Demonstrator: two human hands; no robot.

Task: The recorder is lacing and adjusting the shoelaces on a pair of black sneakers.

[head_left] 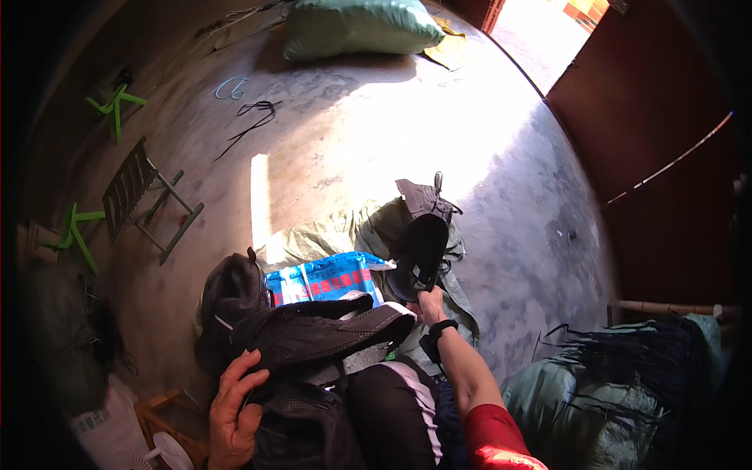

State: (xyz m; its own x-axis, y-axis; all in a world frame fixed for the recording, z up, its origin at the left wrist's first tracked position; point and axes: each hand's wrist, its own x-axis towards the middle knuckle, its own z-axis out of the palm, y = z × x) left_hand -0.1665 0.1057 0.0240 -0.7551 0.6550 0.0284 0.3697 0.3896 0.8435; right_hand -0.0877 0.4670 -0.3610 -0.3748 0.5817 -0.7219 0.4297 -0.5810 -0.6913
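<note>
At our twelve o'clock, our right hand (pixel 431 304) grips the black insole (pixel 425 247) by its near end, probably keeping the rest free. At ten, our left hand (pixel 235 415) curls loosely, empty, beside the dark shoe (pixel 317 338), perhaps to steady it.

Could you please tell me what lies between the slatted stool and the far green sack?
The head view shows a black cord and a pale blue cord.
</note>
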